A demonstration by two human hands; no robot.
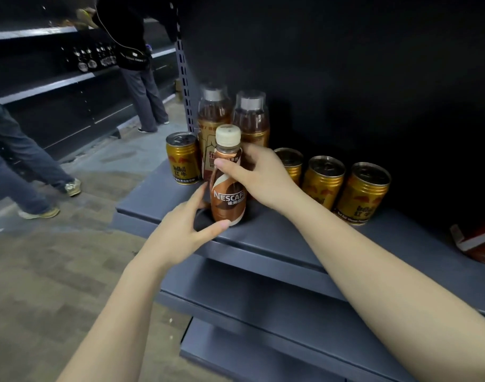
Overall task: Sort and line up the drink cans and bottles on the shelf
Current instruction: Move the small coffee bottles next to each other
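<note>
A brown Nescafé bottle (227, 188) with a cream cap stands upright near the front of the grey shelf (290, 244). My right hand (259, 177) grips its upper half. My left hand (186, 227) cups its base, thumb and fingers around the bottom. Behind it stand two tall brown tea bottles (249, 119) with grey caps. One gold Red Bull can (182, 158) stands to the left. Three more gold cans (362, 193) form a row to the right, the nearest partly hidden by my right hand.
A red and white package (478, 241) lies at the shelf's far right edge. Lower shelves (263, 312) jut out below. Two people stand in the aisle on the left by another dark shelving unit (56, 86).
</note>
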